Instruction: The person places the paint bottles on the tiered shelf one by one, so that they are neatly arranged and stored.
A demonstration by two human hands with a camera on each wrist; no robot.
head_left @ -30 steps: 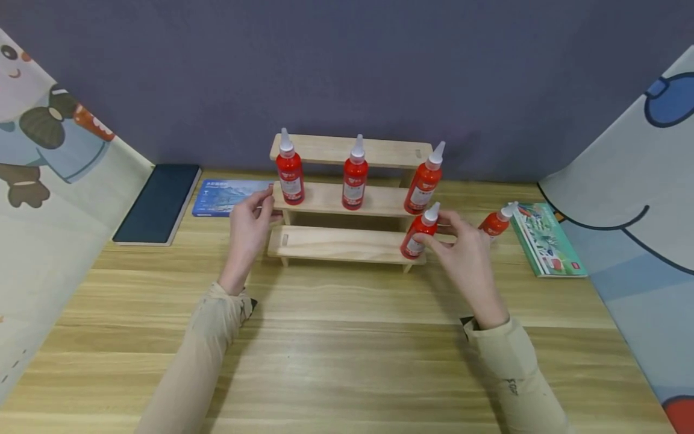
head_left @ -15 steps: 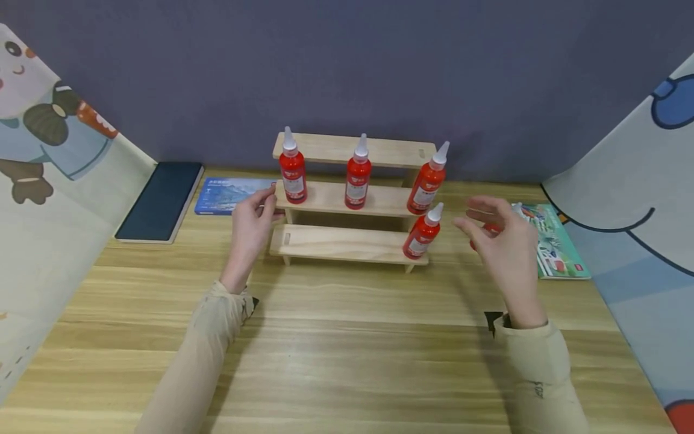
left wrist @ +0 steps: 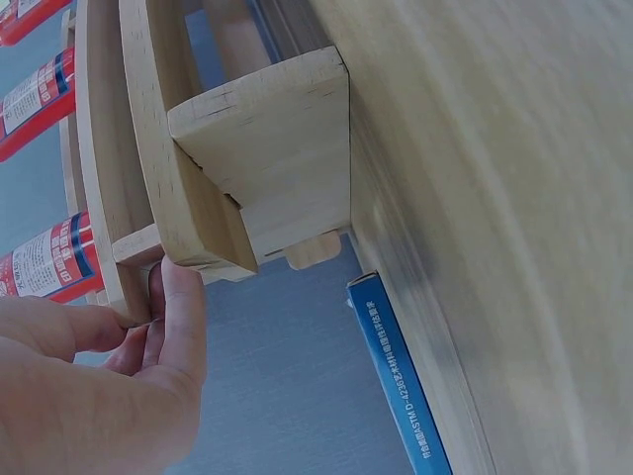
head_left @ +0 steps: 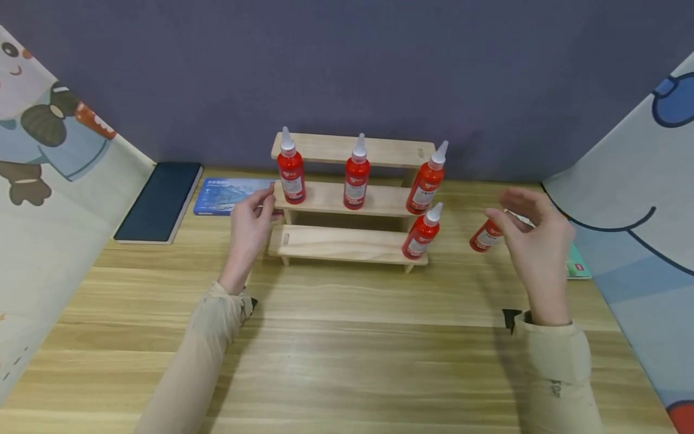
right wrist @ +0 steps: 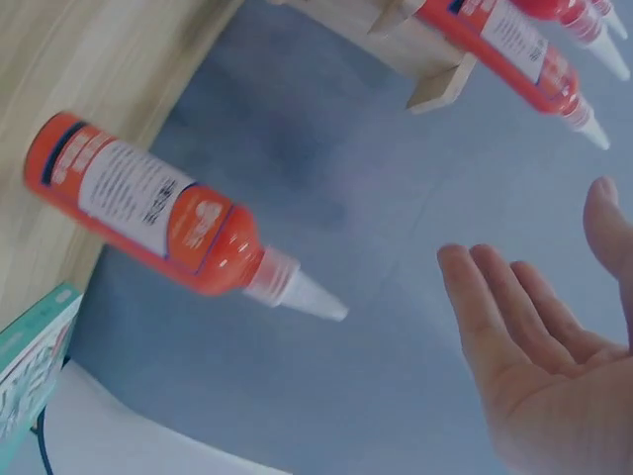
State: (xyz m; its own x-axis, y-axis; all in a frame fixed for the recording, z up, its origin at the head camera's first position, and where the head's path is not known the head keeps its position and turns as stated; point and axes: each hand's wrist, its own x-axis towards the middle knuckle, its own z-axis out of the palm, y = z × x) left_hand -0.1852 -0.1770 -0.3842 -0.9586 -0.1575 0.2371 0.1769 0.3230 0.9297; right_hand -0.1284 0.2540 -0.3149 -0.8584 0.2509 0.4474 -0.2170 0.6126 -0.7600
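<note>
A three-step wooden display rack (head_left: 347, 242) stands at the back of the table. Three red squeeze bottles with white pointed caps line its middle step: a left one (head_left: 291, 178), a centre one (head_left: 355, 181) and a right one (head_left: 426, 188). Another red bottle (head_left: 420, 235) sits at the right end of the lowest step. My left hand (left wrist: 129, 366) pinches the left end of the middle step between thumb and fingers. Off to the right, my right hand (head_left: 534, 241) is held with fingers spread, holding nothing, beside a red bottle (right wrist: 148, 203) standing on the table.
A dark notebook (head_left: 158, 202) and a blue box (head_left: 228, 196) lie left of the rack. Behind my right hand is a green book (head_left: 576, 265), mostly hidden. A dark panel (head_left: 347, 66) rises behind the rack, with printed panels on both sides.
My right hand has let go of the bottle on the lowest step and moved right, to the bottle on the table. My left hand stays at the rack.
</note>
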